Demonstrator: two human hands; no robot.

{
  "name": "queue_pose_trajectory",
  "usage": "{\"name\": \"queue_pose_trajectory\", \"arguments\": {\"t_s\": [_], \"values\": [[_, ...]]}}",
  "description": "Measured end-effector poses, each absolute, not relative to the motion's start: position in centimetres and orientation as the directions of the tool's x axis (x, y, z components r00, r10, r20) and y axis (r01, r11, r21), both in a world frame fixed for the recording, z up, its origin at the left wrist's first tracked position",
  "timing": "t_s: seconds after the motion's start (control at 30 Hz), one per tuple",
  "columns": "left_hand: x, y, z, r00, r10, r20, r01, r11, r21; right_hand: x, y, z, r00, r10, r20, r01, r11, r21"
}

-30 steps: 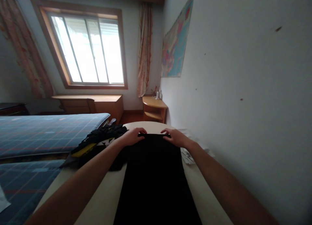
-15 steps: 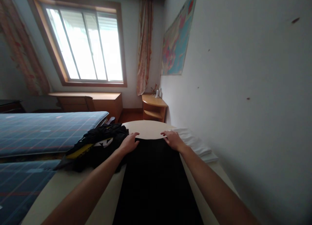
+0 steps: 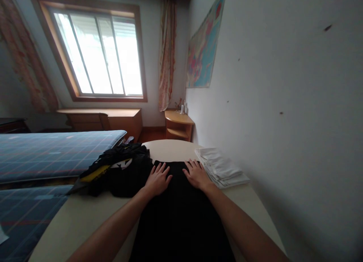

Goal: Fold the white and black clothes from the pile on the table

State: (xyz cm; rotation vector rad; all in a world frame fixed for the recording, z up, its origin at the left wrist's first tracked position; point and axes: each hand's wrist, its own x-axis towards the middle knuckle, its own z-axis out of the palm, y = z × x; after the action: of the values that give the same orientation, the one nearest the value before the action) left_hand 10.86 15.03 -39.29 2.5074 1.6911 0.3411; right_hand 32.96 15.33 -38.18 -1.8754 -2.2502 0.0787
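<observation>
A black garment (image 3: pixel 181 216) lies spread lengthwise over a cream round-ended table (image 3: pixel 172 146), its near part running out of view at the bottom. My left hand (image 3: pixel 159 179) rests flat on its far left corner, fingers spread. On the far right corner lies my right hand (image 3: pixel 195 174), palm down, fingers also spread. Neither hand grips the cloth. What kind of garment it is, I cannot make out.
Left of the black garment is a rumpled heap of black clothes (image 3: pixel 127 178) with yellow and white patches. Folded white cloth (image 3: pixel 222 167) lies to the right, near the wall. A blue plaid mattress (image 3: pixel 56 156) stands left of the table; a corner shelf (image 3: pixel 180 120) is beyond.
Both hands have come from the garment's far edge slightly towards me and now lie flat on it, fingers spread. The far edge, bowed before, now lies straighter.
</observation>
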Motion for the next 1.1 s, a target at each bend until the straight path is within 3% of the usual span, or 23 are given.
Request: {"name": "queue_pose_trajectory", "arguments": {"t_s": [0.23,0.43,0.73,0.83,0.97,1.1], "values": [[8.9,12.0,-39.2,0.309,0.945,0.108,0.896,-0.327,0.301,33.8,10.8,-38.1,-0.103,0.991,0.085,0.96,0.121,-0.253],[6.5,7.6,-39.3,0.175,0.962,0.211,0.836,-0.259,0.485,36.6,7.8,-38.6,-0.07,0.982,0.177,0.929,0.129,-0.346],[3.6,4.2,-39.1,0.141,0.986,0.092,0.632,-0.161,0.758,38.6,6.8,-39.4,-0.073,0.936,0.345,0.761,0.276,-0.587],[3.4,4.4,-38.9,0.122,0.989,0.085,0.566,-0.14,0.812,38.6,7.1,-39.6,-0.069,0.929,0.364,0.767,0.283,-0.576],[3.3,4.7,-39.2,0.12,0.99,0.068,0.539,-0.122,0.833,38.0,6.2,-38.6,-0.108,0.907,0.408,0.844,0.3,-0.445],[2.9,5.0,-39.9,0.113,0.992,0.054,0.512,-0.105,0.853,34.5,2.5,-36.2,-0.349,0.841,0.415,0.779,0.506,-0.371]]}}
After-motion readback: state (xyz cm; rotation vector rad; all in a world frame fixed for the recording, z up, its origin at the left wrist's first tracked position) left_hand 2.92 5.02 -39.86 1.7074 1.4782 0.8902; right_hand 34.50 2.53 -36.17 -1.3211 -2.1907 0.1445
